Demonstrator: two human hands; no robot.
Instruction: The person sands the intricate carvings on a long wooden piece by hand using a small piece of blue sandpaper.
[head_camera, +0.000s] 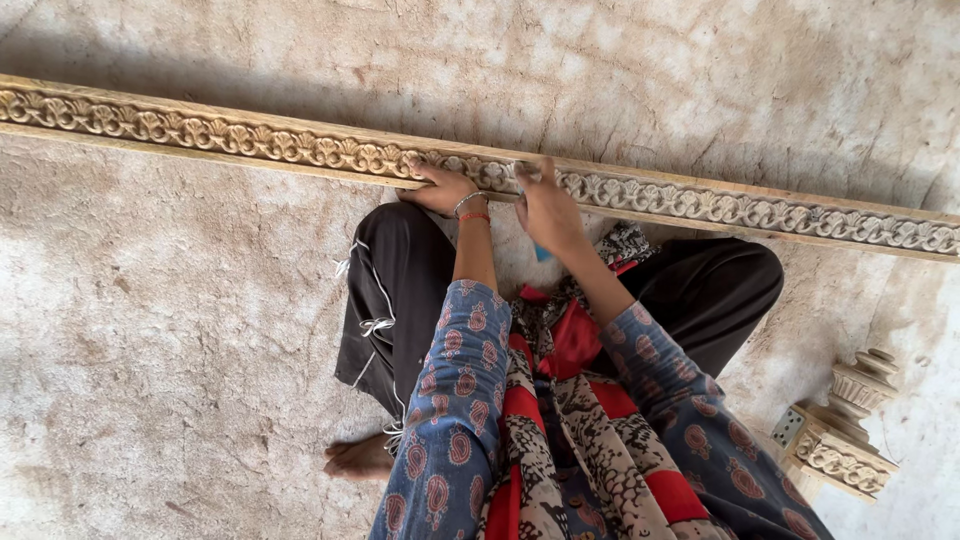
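Two hands (440, 188) (548, 212), one carved moulding (250, 140)

My sleeves (455, 400) are blue with red oval motifs. A scarf (545, 420) in red, black and cream hangs down my front. My trousers (395, 290) are black with white ties. Bangles (470, 208), one red, circle my left wrist.

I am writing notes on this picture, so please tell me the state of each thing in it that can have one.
Carved wooden strip: lying flat along the floor, running past both picture edges.
Left hand: pressed flat on the strip, fingers spread.
Right hand: closed on a small blue object, working at the carving.
Blue object: mostly hidden; kind cannot be told.
Carved wooden piece: lying apart at the right, untouched.
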